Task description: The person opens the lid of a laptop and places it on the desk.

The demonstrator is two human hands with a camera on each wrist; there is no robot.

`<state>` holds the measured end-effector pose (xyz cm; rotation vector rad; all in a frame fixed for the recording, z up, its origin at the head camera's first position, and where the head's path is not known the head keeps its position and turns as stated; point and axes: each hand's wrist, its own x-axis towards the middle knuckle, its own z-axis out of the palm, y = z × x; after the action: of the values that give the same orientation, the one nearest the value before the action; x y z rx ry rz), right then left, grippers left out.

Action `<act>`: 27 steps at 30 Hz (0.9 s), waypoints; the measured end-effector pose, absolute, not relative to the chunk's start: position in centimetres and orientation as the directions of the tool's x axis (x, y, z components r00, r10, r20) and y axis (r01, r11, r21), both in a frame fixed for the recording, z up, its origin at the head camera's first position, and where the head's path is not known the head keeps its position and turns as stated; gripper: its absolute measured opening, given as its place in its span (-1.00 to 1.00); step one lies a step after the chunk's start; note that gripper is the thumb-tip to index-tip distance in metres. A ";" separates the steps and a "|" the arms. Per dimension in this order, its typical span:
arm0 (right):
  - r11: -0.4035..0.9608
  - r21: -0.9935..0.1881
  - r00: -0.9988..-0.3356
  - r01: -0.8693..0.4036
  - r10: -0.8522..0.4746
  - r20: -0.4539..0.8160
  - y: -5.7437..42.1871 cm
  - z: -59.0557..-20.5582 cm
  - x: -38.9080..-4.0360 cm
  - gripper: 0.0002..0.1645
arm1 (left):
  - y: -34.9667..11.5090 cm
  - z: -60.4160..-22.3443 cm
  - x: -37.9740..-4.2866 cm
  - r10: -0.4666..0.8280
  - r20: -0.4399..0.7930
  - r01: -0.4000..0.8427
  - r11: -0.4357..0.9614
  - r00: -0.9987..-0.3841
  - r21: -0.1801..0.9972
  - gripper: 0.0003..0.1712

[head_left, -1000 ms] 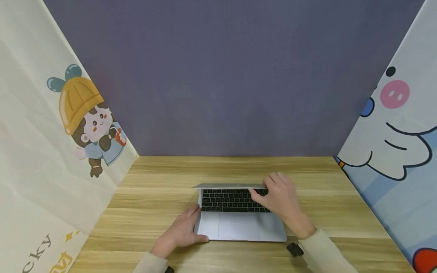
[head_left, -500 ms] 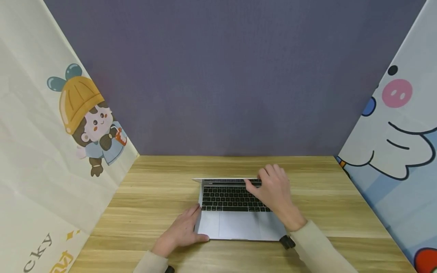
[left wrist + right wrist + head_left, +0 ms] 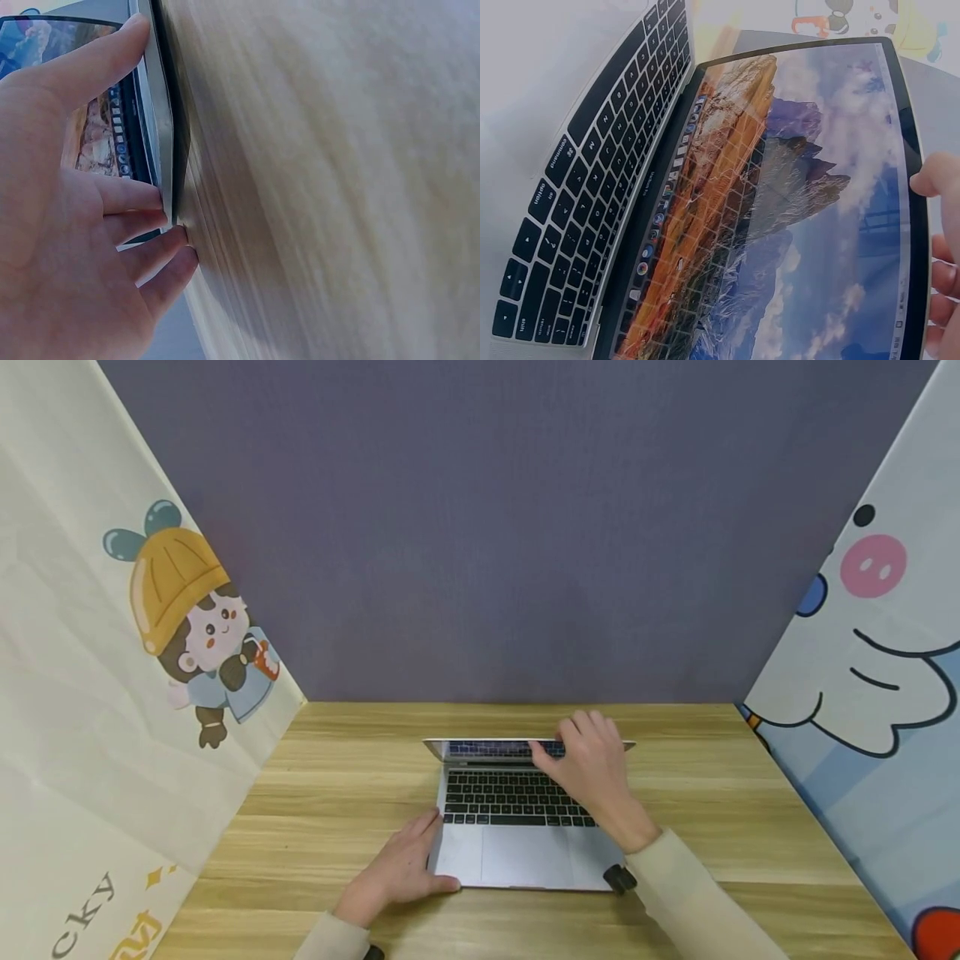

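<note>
A silver laptop lies on the wooden table with its black keyboard facing up. Its lid stands raised at the back, and the right wrist view shows a lit screen with a mountain picture. My right hand pinches the lid's top edge, thumb on the screen's border and fingers behind it. At the front left corner, my left hand rests against the base, its fingers along the left side and thumb at the front edge. In the left wrist view, the fingertips reach the table beside the base.
The wooden table extends around the laptop. A dark grey panel stands behind it, with cartoon-printed cloths on the left and right. A small black object sits at the right sleeve.
The lid has swung up and back from low over the keyboard, uncovering more keys and the screen. My right hand has moved back and slightly left with it. The left hand stays put.
</note>
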<state>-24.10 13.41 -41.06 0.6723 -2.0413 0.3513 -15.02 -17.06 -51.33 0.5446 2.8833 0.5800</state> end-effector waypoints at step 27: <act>0.864 -0.028 -0.571 -0.503 -0.307 0.762 12.7 -38.9 -27.5 -0.61 | -17.0 -51.5 -15.0 0.359 -0.089 0.291 0.859 -0.929 0.421 0.32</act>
<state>-27.47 12.68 -38.89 0.5830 -2.2187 0.3078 -14.96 -17.01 -51.50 0.5051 2.8685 0.6118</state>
